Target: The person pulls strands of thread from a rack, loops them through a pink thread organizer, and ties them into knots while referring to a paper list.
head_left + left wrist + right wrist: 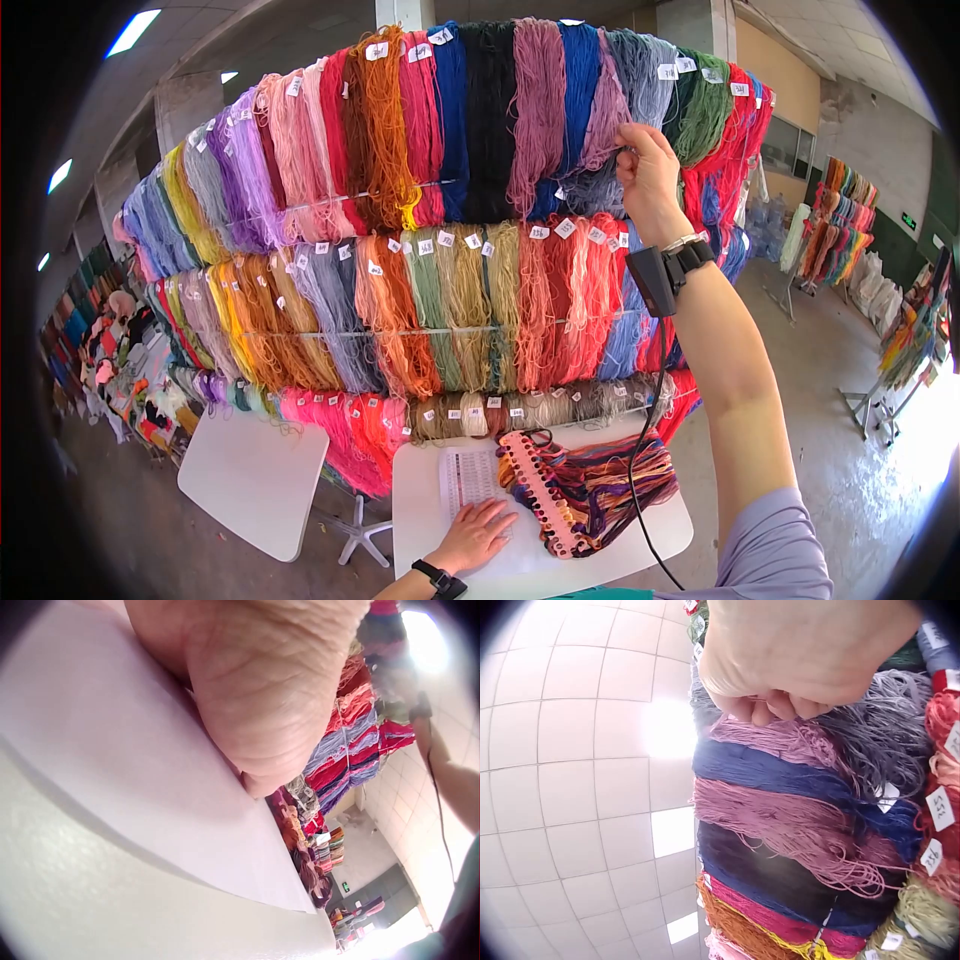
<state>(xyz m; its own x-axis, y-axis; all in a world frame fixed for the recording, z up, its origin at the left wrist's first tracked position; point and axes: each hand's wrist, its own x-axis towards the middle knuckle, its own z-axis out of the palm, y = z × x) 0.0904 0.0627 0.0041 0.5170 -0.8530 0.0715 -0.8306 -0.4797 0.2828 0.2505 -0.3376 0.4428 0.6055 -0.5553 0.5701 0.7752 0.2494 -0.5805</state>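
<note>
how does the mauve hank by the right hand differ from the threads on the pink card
The mauve hank is a single colour, while the card threads mix reds, purples, orange and dark shades. The mauve hank hangs beside a blue hank; the card threads lie on the white table, attached along the pink card. Both are bundles of long, loose strands.

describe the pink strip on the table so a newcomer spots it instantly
Start at the tall wall of hanging skeins, then drop to the white table where the left hand rests. Right of that hand lies a long pink strip. Unlike the printed sheet beside it, multicoloured threads spread from its right side.
</note>
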